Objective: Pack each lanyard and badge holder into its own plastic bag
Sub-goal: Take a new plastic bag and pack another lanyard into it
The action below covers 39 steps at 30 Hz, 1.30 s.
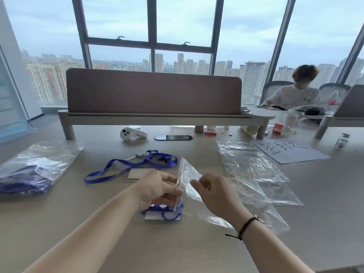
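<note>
A pale beige surface (98, 223) carries everything. On its left lies a filled plastic bag (37, 164) with blue lanyards inside. Near the middle a loose blue lanyard (126, 168) lies beside a white card (138, 173), and nearer the front a coiled lanyard on a badge holder (162, 212). To the right lie empty clear bags (254, 166) overlapping, then a sheet of handwritten paper (287, 150). Farther back stand a white controller (128, 133) and a raised divider shelf (157, 115).

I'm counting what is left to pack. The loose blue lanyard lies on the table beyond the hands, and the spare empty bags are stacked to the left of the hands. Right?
Not quite. The head view shows the empty bags stacked to the right of the hands, not the left; at left lies an already filled bag. The loose blue lanyard does lie beyond the hands.
</note>
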Available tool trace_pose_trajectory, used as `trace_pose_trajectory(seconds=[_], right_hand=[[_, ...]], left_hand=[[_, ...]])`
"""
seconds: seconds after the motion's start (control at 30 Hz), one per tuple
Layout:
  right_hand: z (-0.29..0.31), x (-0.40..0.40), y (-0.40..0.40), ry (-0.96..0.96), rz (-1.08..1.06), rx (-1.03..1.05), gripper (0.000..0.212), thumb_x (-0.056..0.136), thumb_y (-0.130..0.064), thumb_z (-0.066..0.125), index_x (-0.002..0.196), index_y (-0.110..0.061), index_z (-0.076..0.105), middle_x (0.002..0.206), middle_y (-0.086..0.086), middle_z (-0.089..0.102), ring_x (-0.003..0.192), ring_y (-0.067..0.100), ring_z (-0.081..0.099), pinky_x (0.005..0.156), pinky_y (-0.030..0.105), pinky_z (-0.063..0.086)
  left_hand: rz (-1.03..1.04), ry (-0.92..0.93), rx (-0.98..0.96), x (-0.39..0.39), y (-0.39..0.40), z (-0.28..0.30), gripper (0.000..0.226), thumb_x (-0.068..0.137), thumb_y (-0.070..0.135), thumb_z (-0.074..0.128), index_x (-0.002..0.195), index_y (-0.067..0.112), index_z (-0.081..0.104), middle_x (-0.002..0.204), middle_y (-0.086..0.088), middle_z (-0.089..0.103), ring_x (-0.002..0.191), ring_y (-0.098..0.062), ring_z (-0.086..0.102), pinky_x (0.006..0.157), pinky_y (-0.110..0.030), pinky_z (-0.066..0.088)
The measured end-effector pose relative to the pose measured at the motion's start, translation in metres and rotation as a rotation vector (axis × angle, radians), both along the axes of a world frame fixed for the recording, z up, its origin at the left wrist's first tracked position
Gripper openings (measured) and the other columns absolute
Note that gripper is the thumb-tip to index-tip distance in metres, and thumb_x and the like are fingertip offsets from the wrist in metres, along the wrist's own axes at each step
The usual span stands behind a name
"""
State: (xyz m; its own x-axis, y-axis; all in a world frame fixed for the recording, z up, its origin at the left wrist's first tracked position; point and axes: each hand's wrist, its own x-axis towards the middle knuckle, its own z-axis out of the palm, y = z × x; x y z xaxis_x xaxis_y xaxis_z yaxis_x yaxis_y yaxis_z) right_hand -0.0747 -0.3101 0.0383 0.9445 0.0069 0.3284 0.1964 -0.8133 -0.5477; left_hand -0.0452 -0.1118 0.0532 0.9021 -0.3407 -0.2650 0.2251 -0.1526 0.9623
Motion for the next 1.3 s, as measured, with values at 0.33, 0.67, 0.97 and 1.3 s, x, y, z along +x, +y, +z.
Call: trace_pose_trajectory(seconds=[0.33,0.67,0.97,1.3], right_hand=[[-0.017,0.022,0.051,0.112,0.102,0.281,0.03,0.084,-0.033,0.068,0.061,-0.024,0.051,0.055,-0.009,0.051,0.05,0.004,0.043,0.054,0.024,0.037],[-0.029,0.005,0.045,0.062,0.28,0.295,0.021,0.082,-0.027,0.065,0.067,-0.021,0.053,0.054,-0.013,0.048,0.051,0.005,0.039,0.05,0.019,0.033],[-0.029,0.007,0.027,-0.099,0.001,0.665,0.026,0.078,0.004,0.062,0.076,-0.021,0.056,0.063,0.011,0.059,0.052,0.014,0.045,0.049,0.027,0.038],[-0.037,0.011,0.025,-0.124,-0.037,0.659,0.024,0.083,-0.002,0.064,0.083,-0.026,0.06,0.06,-0.008,0.053,0.054,0.01,0.045,0.052,0.023,0.04]], left_hand=[[0.007,-0.108,-0.007,-0.015,0.012,-0.011,0.038,0.074,0.003,0.085,0.108,0.003,0.068,0.079,-0.016,0.071,0.072,-0.028,0.067,0.069,-0.038,0.057],[0.164,-0.106,-0.201,-0.006,0.018,-0.023,0.005,0.092,0.006,0.067,0.094,0.003,0.069,0.081,-0.016,0.072,0.075,-0.031,0.071,0.073,-0.043,0.062],[0.298,-0.537,0.243,-0.005,0.027,-0.047,0.011,0.089,0.009,0.071,0.089,0.019,0.074,0.076,0.002,0.076,0.068,-0.01,0.07,0.065,-0.03,0.06],[-0.246,-0.541,0.804,-0.008,0.051,-0.041,0.066,0.065,0.074,0.071,0.124,0.048,0.057,0.119,0.029,0.055,0.113,0.006,0.05,0.099,-0.023,0.044]])
